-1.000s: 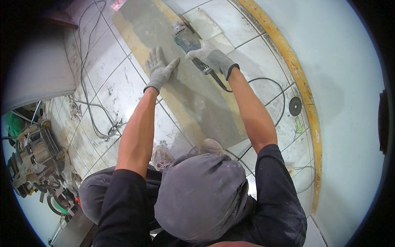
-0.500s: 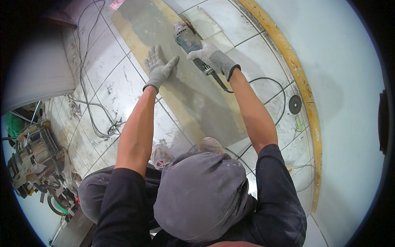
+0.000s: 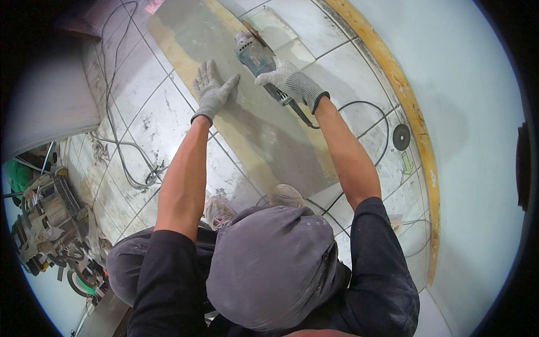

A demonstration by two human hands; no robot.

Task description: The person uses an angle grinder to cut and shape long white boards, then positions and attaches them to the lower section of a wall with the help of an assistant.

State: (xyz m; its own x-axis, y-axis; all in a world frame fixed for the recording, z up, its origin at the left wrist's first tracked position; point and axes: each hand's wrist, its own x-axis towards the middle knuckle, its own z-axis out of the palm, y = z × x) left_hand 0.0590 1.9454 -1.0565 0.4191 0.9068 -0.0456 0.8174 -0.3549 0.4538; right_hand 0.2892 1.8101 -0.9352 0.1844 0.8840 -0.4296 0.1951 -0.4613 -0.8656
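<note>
A long flat panel (image 3: 261, 132), grey with yellowish edges, lies slantwise on the tiled floor in front of my shoes. Gloved in light grey, my left hand (image 3: 213, 87) rests flat on it with the fingers spread. My right hand (image 3: 283, 77), in a matching glove, grips an angle grinder (image 3: 254, 56) around its blue-green body. The grinder's head points away from me, and its brownish disc or guard shows at the panel's right edge. Whether the disc touches the panel I cannot tell. A black cord leaves the grinder's rear end near my right wrist.
A black disc (image 3: 401, 137) and a green arrow marking (image 3: 407, 164) are on the floor at right, beside a yellow-edged wall base (image 3: 412, 109). Looped grey cable (image 3: 118, 135) runs along the left floor. Cluttered tools and equipment (image 3: 56, 219) stand at lower left.
Both hands keep their hold and pose. My left hand appears slightly farther left, along with a small shift of the whole view; the grinder has barely moved.
</note>
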